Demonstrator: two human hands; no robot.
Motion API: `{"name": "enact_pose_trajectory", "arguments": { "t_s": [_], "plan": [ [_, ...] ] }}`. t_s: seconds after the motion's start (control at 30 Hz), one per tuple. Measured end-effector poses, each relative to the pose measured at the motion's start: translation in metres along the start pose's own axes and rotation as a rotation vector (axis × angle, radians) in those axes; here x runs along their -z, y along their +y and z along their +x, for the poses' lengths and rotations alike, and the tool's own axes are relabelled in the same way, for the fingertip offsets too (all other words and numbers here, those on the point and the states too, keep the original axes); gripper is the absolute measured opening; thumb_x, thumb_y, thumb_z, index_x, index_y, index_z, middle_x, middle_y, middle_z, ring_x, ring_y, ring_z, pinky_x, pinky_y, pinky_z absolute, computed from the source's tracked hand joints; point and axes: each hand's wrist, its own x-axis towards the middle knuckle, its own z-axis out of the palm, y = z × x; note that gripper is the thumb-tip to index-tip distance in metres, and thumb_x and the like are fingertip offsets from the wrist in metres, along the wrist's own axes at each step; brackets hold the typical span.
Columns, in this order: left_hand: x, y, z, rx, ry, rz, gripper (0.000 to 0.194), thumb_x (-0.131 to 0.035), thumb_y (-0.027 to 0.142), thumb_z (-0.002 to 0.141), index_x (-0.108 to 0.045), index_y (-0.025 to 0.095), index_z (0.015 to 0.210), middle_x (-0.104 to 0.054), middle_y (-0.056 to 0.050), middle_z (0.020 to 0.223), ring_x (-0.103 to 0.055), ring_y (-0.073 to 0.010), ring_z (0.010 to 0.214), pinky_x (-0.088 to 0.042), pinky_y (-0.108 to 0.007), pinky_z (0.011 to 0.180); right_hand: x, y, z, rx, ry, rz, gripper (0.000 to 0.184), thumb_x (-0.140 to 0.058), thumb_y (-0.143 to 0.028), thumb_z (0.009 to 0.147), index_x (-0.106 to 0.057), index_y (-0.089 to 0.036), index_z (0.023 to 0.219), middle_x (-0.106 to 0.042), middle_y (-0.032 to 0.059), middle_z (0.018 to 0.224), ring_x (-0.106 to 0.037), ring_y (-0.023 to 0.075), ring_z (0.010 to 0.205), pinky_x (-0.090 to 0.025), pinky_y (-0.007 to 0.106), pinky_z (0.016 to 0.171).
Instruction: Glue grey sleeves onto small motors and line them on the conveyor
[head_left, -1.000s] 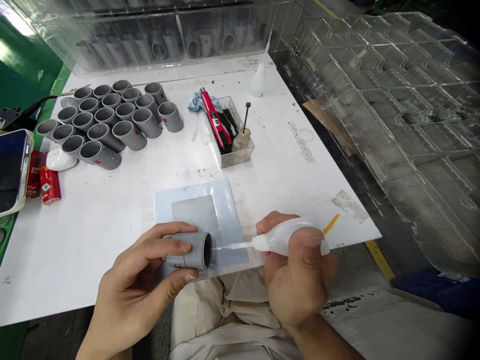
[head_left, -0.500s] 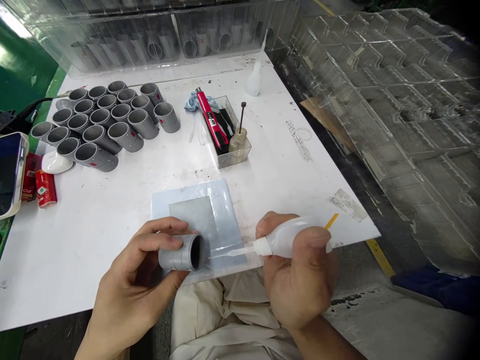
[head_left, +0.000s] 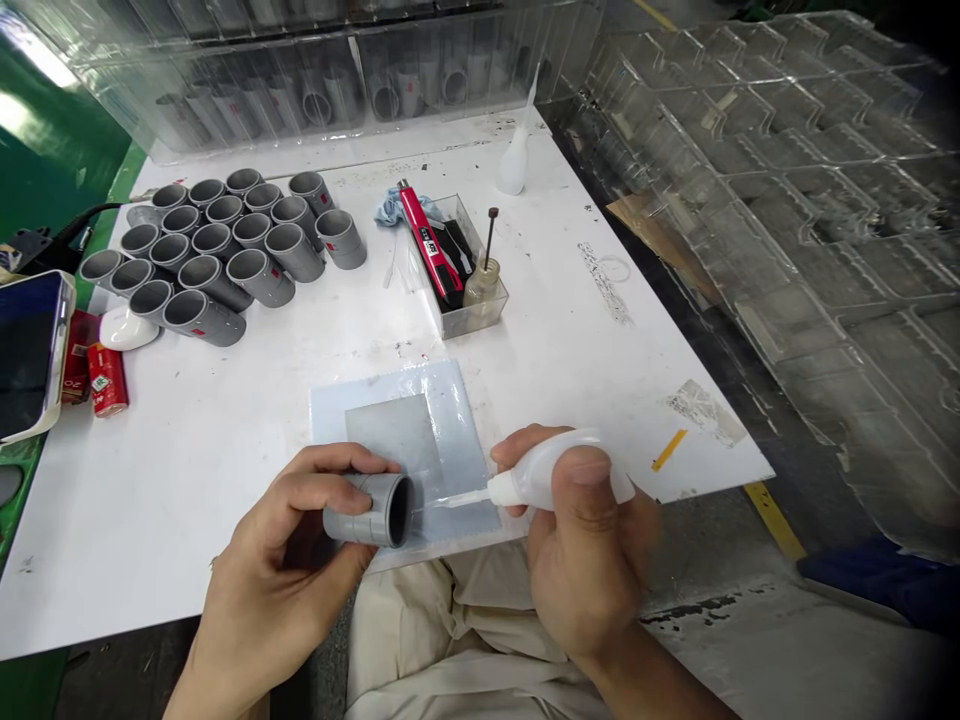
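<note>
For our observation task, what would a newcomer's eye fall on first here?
Low in view, the left hand holds a gray tube; the right hand, a white squeeze bottle pointing toward it. Farther back, more gray tubes crowd the left, and a red cutter stands out in the upper middle.

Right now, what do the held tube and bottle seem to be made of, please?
The tube: probably smooth grey plastic, from its even colour and soft sheen, possibly coated metal. The bottle: likely satin, milky plastic, as its walls look translucent.
</note>
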Motion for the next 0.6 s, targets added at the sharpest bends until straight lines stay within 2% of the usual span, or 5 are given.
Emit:
{"name": "enact_pose_trajectory", "arguments": {
  "t_s": [0.2,0.3,0.43,0.6],
  "plan": [
    [-0.0005,0.0006,-0.0002,-0.012,0.003,0.019,0.037,-0.065,-0.003,0.098,-0.065,0.031,0.114,-0.068,-0.004,0.128,-0.074,-0.0191,0.117,-0.064,-0.027,0.091,-0.0014,0.0000,0.0009,0.002,0.004,-0.010,0.039,-0.062,-0.050,0.110,-0.081,-0.024,0.087,-0.077,0.0011,0.082,-0.064,0.0141,0.063,-0.052,0.027,0.054],
    [-0.0005,0.0006,-0.0005,-0.023,0.018,0.058,0.038,-0.065,-0.003,0.097,-0.066,0.031,0.114,-0.070,-0.004,0.126,-0.074,-0.0186,0.116,-0.064,-0.025,0.091,-0.0018,-0.0004,0.0018,0.004,0.035,-0.028,0.041,-0.063,-0.052,0.110,-0.081,-0.023,0.086,-0.075,0.0008,0.076,-0.063,0.0138,0.062,-0.051,0.027,0.055],
    [-0.0005,0.0008,-0.0010,-0.022,0.014,0.072,0.039,-0.066,-0.002,0.097,-0.067,0.032,0.117,-0.071,-0.004,0.127,-0.073,-0.0190,0.118,-0.063,-0.025,0.091,-0.0033,-0.0020,0.0023,-0.009,0.073,-0.049,0.045,-0.063,-0.057,0.109,-0.082,-0.023,0.086,-0.063,-0.0010,0.061,-0.059,0.0142,0.058,-0.048,0.027,0.053],
    [-0.0007,0.0008,-0.0006,-0.007,0.016,0.078,0.039,-0.066,-0.002,0.097,-0.068,0.032,0.117,-0.071,-0.003,0.128,-0.071,-0.0178,0.121,-0.062,-0.023,0.091,-0.0047,-0.0033,0.0023,-0.019,0.093,-0.072,0.045,-0.065,-0.059,0.107,-0.082,-0.024,0.085,-0.063,-0.0012,0.062,-0.059,0.0139,0.059,-0.047,0.028,0.054]
  ]
}}
